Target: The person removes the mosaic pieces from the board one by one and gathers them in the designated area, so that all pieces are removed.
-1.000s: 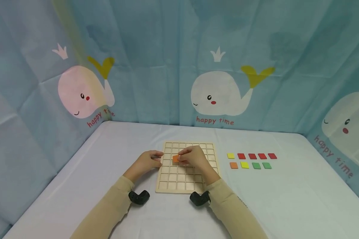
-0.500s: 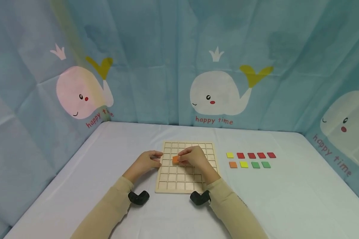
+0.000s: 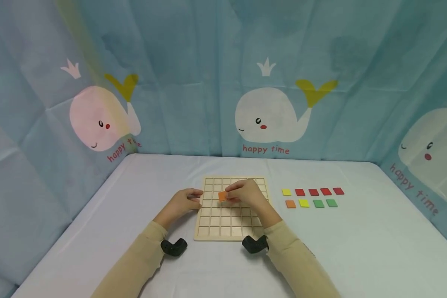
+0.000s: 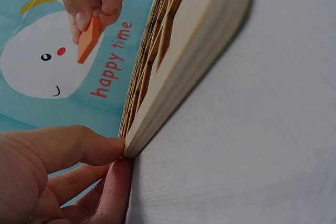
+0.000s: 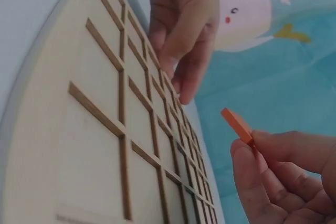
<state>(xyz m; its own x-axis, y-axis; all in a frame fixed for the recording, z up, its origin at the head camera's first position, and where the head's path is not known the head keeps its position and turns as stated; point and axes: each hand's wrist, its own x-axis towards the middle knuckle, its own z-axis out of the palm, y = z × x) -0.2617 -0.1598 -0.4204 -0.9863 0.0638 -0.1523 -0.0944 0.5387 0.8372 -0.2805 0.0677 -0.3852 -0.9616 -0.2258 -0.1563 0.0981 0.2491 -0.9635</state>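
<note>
A light wooden grid board [image 3: 225, 234] lies flat on the white table, all its visible squares bare. At its left edge my left hand [image 3: 182, 201] holds the rim, thumb and fingertips on the edge in the left wrist view. My right hand [image 3: 247, 192] pinches an orange square tile [image 3: 222, 196] between thumb and fingers over the board's upper middle. In the right wrist view the orange tile [image 5: 237, 124] is tilted and raised off the grid, with one corner pointing away from the fingers.
Right of the board are two rows of small square tiles: a yellow tile [image 3: 286, 192] and several red tiles [image 3: 313, 192] behind, an orange tile [image 3: 290, 204], a yellow tile [image 3: 304, 203] and two green tiles [image 3: 318, 203] in front. A whale-print curtain [image 3: 193, 116] surrounds the table.
My right hand has shifted slightly right and away from me with the orange tile, its wrist swinging right. The left hand stays at the board's edge.
</note>
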